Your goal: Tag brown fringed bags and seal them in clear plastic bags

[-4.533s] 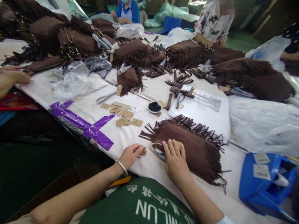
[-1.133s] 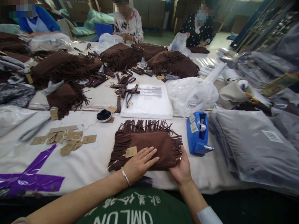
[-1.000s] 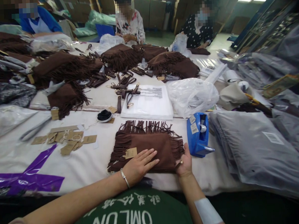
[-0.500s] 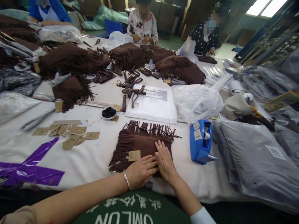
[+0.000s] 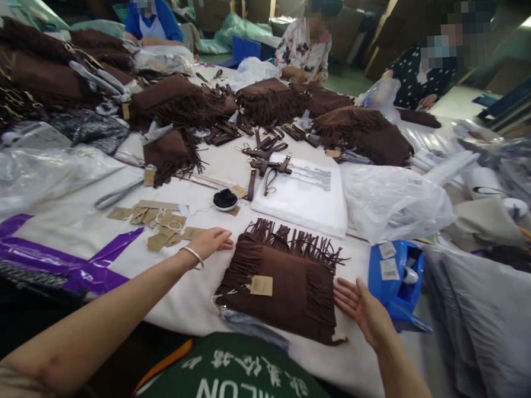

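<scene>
A dark brown fringed bag (image 5: 284,284) lies flat on the white-covered table in front of me, its fringe spread along the far edge and both sides. On its left part rests a tan paper hang tag (image 5: 262,285). My right hand (image 5: 359,306) is at the bag's right edge, fingers stretched out, holding nothing. Off the bag's upper left side, my left hand (image 5: 211,243) hovers with extended fingers, near several tan tags with strings (image 5: 163,235). Grey plastic (image 5: 249,324) shows under the bag's near edge.
A blue tape dispenser (image 5: 388,287) stands right of the bag, beside stacked grey plastic packages (image 5: 489,312). Behind lie white plastic sheets (image 5: 310,202), brown straps (image 5: 267,157) and a small dish of black cord (image 5: 225,199). More fringed bags (image 5: 269,101) are heaped further back, where several people work.
Both hands have left the bag's top: the left moved out to the left, the right to the bag's right edge. The view has shifted left.
</scene>
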The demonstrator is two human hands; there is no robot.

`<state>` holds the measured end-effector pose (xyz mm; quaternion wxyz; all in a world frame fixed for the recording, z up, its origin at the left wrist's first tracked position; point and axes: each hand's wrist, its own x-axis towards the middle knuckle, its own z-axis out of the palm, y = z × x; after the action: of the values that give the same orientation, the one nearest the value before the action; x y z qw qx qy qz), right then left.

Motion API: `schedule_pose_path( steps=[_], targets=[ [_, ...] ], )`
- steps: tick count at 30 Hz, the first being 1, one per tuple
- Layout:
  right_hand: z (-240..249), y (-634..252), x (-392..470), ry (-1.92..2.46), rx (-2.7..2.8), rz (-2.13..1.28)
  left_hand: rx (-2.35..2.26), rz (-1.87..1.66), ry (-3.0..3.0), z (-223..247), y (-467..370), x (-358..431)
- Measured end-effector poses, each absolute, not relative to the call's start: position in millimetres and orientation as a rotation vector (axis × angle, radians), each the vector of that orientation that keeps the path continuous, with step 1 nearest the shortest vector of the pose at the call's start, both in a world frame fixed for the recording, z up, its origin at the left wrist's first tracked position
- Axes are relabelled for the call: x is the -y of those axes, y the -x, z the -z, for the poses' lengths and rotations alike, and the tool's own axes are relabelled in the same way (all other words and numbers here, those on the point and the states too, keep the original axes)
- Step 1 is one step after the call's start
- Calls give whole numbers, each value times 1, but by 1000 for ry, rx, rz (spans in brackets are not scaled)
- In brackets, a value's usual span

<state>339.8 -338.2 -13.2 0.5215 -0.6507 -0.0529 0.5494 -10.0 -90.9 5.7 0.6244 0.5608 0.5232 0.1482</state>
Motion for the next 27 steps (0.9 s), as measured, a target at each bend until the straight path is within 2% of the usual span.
schedule_pose_path(
  steps=[7,14,19,22,25,27],
  targets=[
    [1,-344,259,1222,177,-1951,-890,129,-843,3,-24,52],
    [7,-342,215,1053,233,-2144,-513,375,-767,23,-78,32],
    [11,-341,184,1079,362,-2192,-385,319,-879,30,-113,32],
    [9,-345,174,1244,555,-2100,-383,242,-1049,17,-113,37],
    [-2,-348,180,1529,955,-1770,-340,212,-1413,-4,-96,54],
    [-11,-343,192,1569,1363,-1551,-219,127,-1760,-13,-81,74]
  ],
)
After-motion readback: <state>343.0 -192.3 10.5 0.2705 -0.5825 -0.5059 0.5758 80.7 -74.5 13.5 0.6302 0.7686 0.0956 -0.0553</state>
